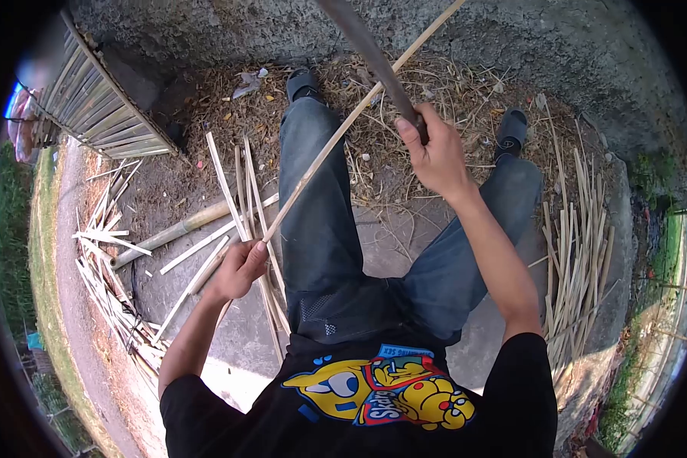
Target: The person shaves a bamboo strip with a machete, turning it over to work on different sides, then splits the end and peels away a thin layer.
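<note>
My left hand (242,269) is closed around the lower end of a long, pale bamboo strip (320,159). The strip slants up and to the right over my left leg, past the top of the view. In my right hand (437,155) is the handle end of a long dark machete (370,57), its blade running up and left beyond the upper edge. Blade and strip cross in this view just above my right hand. Under the left hand lie several split bamboo strips (270,307) on the ground.
Split strips are piled at the left (107,286) and right (580,259). A round bamboo pole (177,230) rests left of my legs. A slatted bamboo panel (103,99) leans at the upper left. Shavings (404,172) litter the ground before a rough wall (504,46).
</note>
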The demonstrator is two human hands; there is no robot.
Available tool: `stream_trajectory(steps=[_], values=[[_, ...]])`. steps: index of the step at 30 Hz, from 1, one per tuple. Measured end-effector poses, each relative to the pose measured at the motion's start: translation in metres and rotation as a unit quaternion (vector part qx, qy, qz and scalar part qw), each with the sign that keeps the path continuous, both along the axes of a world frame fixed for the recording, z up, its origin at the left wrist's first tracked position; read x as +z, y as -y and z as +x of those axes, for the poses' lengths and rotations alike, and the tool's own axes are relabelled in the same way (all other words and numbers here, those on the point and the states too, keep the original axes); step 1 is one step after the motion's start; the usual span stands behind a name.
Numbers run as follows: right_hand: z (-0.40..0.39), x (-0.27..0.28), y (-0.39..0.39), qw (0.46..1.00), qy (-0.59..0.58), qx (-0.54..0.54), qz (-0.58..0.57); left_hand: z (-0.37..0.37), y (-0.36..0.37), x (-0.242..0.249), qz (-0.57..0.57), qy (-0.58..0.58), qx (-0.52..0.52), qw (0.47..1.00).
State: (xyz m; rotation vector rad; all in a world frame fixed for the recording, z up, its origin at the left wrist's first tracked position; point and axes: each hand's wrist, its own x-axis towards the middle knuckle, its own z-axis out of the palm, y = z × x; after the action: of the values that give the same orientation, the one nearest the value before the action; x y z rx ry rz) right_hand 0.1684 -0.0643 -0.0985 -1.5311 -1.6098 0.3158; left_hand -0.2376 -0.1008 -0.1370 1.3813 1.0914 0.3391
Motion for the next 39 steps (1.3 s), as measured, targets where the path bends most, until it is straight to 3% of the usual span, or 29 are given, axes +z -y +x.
stream_trajectory(steps=[3, 5, 6, 8, 11, 12, 14, 18, 20, 22, 26, 28, 30, 33, 34, 39], values=[[-0.035, -0.004, 0.01, 0.997, 0.053, 0.045, -0.018, 0.006, 0.007, 0.004, -0.056, 0.042, -0.009, 0.997], [-0.05, -0.006, 0.013, 0.972, 0.113, 0.089, -0.186, 0.005, 0.011, 0.001, -0.04, 0.015, 0.012, 0.999], [-0.051, -0.012, 0.01, 0.972, 0.111, 0.091, -0.186, 0.003, 0.014, 0.0, -0.029, -0.013, 0.032, 0.999], [-0.043, -0.025, -0.001, 0.972, 0.217, 0.052, -0.075, -0.004, 0.015, 0.006, -0.024, -0.023, 0.033, 0.999], [-0.001, -0.02, -0.04, 0.978, 0.116, -0.029, -0.171, -0.024, 0.025, 0.013, 0.017, -0.089, 0.026, 0.996], [0.014, -0.025, -0.051, 0.983, 0.096, -0.049, -0.148, -0.024, 0.029, 0.012, 0.014, -0.086, 0.032, 0.996], [0.021, -0.024, -0.055, 0.979, 0.098, -0.049, -0.172, -0.024, 0.029, 0.012, 0.014, -0.092, 0.024, 0.995], [-0.037, -0.012, -0.007, 0.976, 0.13, 0.067, -0.165, -0.015, 0.025, -0.002, -0.016, -0.042, 0.022, 0.999], [-0.042, -0.024, -0.003, 0.973, 0.207, 0.083, -0.061, -0.02, 0.027, 0.003, -0.036, -0.013, 0.019, 0.999], [-0.014, -0.027, -0.023, 0.972, 0.218, 0.012, -0.091, -0.056, 0.032, 0.002, -0.052, -0.021, 0.032, 0.998], [0.099, -0.042, -0.088, 0.968, 0.048, -0.167, -0.181, -0.114, 0.056, 0.002, -0.057, -0.024, 0.027, 0.998], [0.082, -0.032, -0.072, 0.974, 0.038, -0.157, -0.158, -0.107, 0.047, 0.005, -0.074, -0.027, 0.005, 0.997], [0.045, -0.037, -0.053, 0.992, 0.06, -0.064, -0.093, -0.093, 0.045, 0.003, -0.081, -0.027, 0.003, 0.996], [-0.031, -0.009, 0.0, 0.979, 0.07, 0.073, -0.176, -0.073, 0.034, 0.003, -0.149, 0.044, -0.004, 0.988], [-0.047, -0.025, 0.01, 0.978, 0.083, 0.115, -0.153, -0.069, 0.034, 0.004, -0.149, 0.04, -0.006, 0.988], [-0.048, -0.033, 0.012, 0.969, 0.173, 0.127, -0.124, -0.067, 0.028, 0.007, -0.177, 0.053, 0.007, 0.983]])
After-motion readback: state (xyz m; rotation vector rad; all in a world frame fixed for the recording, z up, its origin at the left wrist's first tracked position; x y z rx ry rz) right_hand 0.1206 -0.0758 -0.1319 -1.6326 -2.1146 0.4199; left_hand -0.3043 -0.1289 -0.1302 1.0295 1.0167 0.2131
